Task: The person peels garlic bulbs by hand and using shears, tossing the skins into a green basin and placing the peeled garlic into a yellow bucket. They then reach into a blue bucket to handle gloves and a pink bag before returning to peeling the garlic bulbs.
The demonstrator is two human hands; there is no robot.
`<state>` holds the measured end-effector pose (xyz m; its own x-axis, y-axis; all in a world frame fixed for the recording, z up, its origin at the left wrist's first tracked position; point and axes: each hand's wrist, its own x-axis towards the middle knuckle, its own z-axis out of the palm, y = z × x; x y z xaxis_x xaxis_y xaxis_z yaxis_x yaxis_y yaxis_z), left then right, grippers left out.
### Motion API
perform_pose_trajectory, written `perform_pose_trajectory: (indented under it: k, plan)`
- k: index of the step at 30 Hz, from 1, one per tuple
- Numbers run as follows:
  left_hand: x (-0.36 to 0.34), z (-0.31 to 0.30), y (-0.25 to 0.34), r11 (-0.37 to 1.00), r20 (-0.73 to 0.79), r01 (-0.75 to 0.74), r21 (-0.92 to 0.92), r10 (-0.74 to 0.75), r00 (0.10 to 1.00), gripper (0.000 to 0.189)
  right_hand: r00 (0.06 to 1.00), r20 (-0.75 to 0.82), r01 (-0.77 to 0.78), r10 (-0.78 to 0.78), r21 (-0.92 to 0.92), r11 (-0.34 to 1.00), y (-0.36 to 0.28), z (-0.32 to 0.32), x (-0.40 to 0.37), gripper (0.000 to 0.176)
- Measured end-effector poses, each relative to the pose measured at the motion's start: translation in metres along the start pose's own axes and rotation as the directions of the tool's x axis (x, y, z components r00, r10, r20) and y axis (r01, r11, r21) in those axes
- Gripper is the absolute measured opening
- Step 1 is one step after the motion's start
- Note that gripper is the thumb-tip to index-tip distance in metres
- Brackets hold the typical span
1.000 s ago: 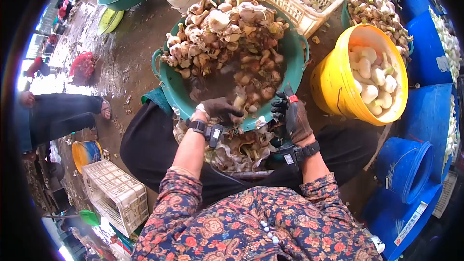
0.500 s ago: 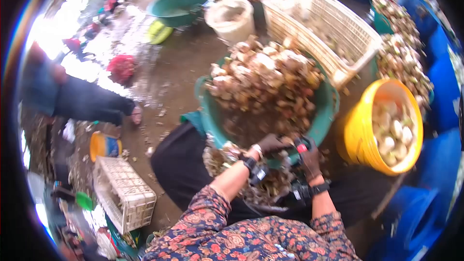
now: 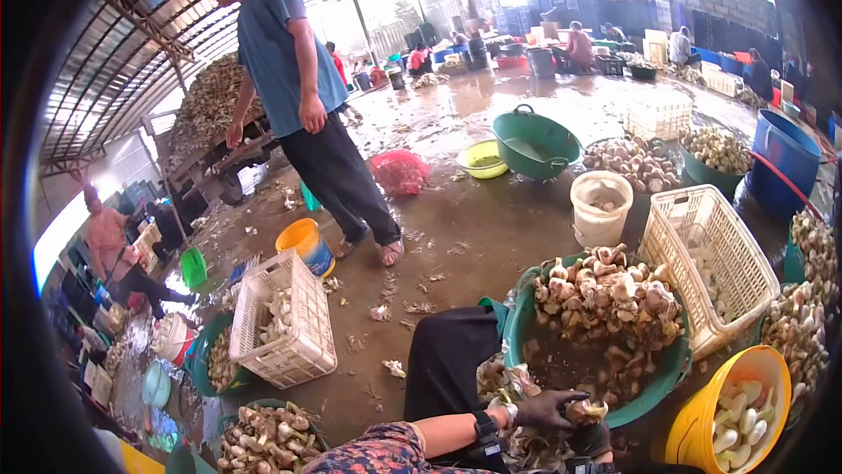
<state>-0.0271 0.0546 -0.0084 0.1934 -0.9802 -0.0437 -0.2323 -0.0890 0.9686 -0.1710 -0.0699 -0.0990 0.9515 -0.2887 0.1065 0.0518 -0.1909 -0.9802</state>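
My left hand (image 3: 545,409), in a dark glove, is closed on a garlic bulb (image 3: 586,413) with papery, dirty skin. Just below it, near the bottom edge, is my right hand (image 3: 589,439), also in a dark glove; its fingers are largely hidden behind the left hand and bulb. Both hands are at the near rim of a green tub (image 3: 671,386). A heap of unpeeled garlic (image 3: 614,294) fills the tub's far side. Loose garlic skins (image 3: 535,452) lie beneath my hands.
A yellow bucket (image 3: 688,430) of peeled white garlic stands at right. Behind the tub are a white crate (image 3: 763,294) and a white bucket (image 3: 596,224). Another crate (image 3: 298,364) sits left. A person (image 3: 294,62) stands ahead on the wet, littered floor (image 3: 438,277).
The view has swung up and left, bringing the shed and standing person into sight. A dark tool with a red part, seen earlier in my right hand, is now hidden.
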Motion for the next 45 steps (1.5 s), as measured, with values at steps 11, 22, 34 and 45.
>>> perform_pose_trajectory:
  k: [11, 22, 34, 45]
  plan:
    - [-0.004, -0.005, -0.012, 0.941, -0.148, 0.081, 0.330, -0.033, 0.988, 0.056, 0.805, -0.483, -0.284, 0.344, 0.195, 0.939, -0.050, 0.015, 0.009, 0.039]
    - [0.002, -0.035, 0.020, 0.878, 0.136, 0.395, -0.271, -0.371, 0.919, 0.046, 0.899, -0.126, -0.331, 0.420, 0.434, 0.838, -0.063, -0.008, 0.001, 0.020]
    - [0.008, 0.000, -0.004, 0.973, -0.123, 0.173, -0.151, -0.193, 0.974, 0.058, 0.765, 0.189, -0.423, 0.616, 0.868, 0.259, -0.087, 0.001, 0.010, 0.053]
    - [0.010, -0.007, -0.002, 0.947, -0.102, 0.313, -0.068, -0.319, 0.942, 0.029, 0.887, -0.121, -0.333, 0.446, 0.504, 0.797, -0.072, -0.007, 0.009, 0.034]
